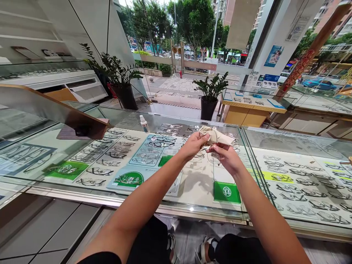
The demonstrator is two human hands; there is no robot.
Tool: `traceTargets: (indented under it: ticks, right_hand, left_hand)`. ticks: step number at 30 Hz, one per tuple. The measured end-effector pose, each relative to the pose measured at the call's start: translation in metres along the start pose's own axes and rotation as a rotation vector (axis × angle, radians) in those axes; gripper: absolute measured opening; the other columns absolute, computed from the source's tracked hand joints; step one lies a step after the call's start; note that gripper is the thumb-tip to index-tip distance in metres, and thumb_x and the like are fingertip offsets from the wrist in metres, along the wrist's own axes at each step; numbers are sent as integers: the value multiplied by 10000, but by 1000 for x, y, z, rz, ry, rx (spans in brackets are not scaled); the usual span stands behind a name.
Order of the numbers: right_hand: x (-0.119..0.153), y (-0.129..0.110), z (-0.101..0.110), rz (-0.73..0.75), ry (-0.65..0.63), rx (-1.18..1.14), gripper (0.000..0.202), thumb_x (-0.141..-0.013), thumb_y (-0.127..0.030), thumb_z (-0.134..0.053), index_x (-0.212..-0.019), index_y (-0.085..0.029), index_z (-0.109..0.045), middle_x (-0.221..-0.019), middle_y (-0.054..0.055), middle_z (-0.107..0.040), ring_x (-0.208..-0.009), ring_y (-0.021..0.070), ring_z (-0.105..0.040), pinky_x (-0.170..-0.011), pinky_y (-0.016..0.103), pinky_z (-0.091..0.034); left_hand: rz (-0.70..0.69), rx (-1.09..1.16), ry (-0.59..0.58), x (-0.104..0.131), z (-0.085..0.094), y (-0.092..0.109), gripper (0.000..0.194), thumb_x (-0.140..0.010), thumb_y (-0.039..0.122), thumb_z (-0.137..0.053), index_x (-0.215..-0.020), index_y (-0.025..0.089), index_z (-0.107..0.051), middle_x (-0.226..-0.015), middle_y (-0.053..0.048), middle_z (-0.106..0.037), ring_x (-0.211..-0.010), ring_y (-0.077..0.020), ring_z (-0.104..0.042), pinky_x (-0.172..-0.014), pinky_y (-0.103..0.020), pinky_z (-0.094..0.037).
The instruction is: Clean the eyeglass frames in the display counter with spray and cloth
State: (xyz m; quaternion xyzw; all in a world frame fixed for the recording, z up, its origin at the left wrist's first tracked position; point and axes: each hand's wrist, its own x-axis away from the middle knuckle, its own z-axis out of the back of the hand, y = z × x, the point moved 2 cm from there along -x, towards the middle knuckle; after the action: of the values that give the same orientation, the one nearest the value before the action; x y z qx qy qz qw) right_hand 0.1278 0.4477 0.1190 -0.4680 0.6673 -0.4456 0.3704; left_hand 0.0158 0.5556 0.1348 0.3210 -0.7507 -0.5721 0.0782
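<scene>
Above the glass display counter (pixel 192 205), my left hand (pixel 197 143) is closed on a cream cloth (pixel 224 138) that is folded around part of a pair of eyeglasses. My right hand (pixel 227 156) pinches the thin-framed eyeglasses (pixel 213 158) just below the cloth. One round lens hangs under the right fingers; the cloth and fingers hide much of the rest. Left of the hands, a pair of dark-framed glasses (pixel 161 140) shows at the counter. A small white spray bottle (pixel 144 124) stands upright on the glass farther left.
Rows of glasses (pixel 299 187) lie inside the cases on both sides. A wooden-edged panel (pixel 63 110) juts over the counter at left. Potted plants (pixel 208 104) stand beyond it, before the glass doors. A wooden display table (pixel 242 110) is at back right.
</scene>
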Motion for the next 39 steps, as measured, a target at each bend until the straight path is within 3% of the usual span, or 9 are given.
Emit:
traceTargets:
  ticks: [4, 9, 12, 16, 23, 27, 31, 35, 39]
  right_hand:
    - [1, 4, 3, -37, 21, -22, 392, -710, -416, -939, -1038, -263, -790, -1013, 43, -789, -928, 244, -746, -828, 365, -518]
    - [2, 2, -11, -9, 11, 9, 485, -678, -423, -957, -1109, -295, -774, -1120, 39, -795, -949, 237, -737, -846, 374, -540]
    - [-8, -13, -15, 18, -60, 7, 419, -688, -393, -955, -1051, -265, -791, -990, 28, -790, -875, 213, -731, -869, 383, -557]
    - [-28, -31, -13, -12, -143, 4, 385, -675, -338, -962, -1001, -210, -802, -928, 46, -791, -834, 205, -723, -836, 372, -583]
    - [-29, -4, -22, -4, -127, -46, 503, -656, -358, -983, -1103, -275, -768, -1003, 7, -800, -860, 187, -743, -825, 339, -586]
    - [-26, 6, -21, 15, -140, -92, 438, -698, -382, -958, -1078, -274, -769, -950, 4, -791, -842, 192, -746, -829, 350, -577]
    - [-31, 10, -16, -12, -139, -176, 378, -671, -383, -969, -963, -230, -784, -844, 12, -775, -841, 208, -742, -842, 363, -579]
    - [-35, 24, -16, -36, -62, -235, 446, -645, -336, -985, -1031, -263, -773, -940, 0, -792, -826, 179, -718, -778, 321, -572]
    - [-35, 33, -16, -71, -56, -186, 450, -660, -336, -985, -1052, -276, -772, -987, -1, -791, -886, 168, -721, -774, 285, -551]
  left_hand:
    - [7, -14, -22, 4, -2, 1, 605, -695, 476, -963, -1114, 159, -664, -910, -43, -706, -758, -136, -616, -671, -248, -460]
    - [-32, 2, 144, 1, -3, -1, 571, -757, 647, -864, -939, 154, -639, -776, -12, -648, -620, -107, -522, -524, -237, -372]
    - [-38, 48, 58, -2, 4, 9, 563, -772, 646, -854, -922, 140, -656, -776, -29, -660, -608, -112, -527, -521, -253, -398]
    - [-83, 91, -11, -2, 11, 22, 630, -700, 435, -969, -1174, 152, -667, -1017, -66, -730, -825, -152, -650, -713, -271, -502]
    - [-192, 9, 232, -7, 14, 6, 548, -768, 598, -886, -988, 145, -669, -912, -34, -706, -808, -130, -610, -716, -236, -479]
    - [-132, -42, 96, -9, 26, 12, 546, -814, 646, -827, -926, 132, -682, -804, -25, -663, -733, -123, -583, -643, -228, -456]
    - [-27, -24, -65, -3, 26, 15, 554, -763, 505, -921, -1097, 147, -661, -845, -18, -677, -705, -118, -600, -624, -223, -456]
    - [-33, -16, 142, -1, 16, 2, 638, -712, 522, -946, -1146, 171, -637, -920, -20, -702, -754, -131, -631, -651, -225, -492]
    - [-58, -6, 285, -6, 20, -7, 626, -736, 699, -854, -962, 162, -627, -796, -3, -655, -661, -120, -585, -561, -219, -463]
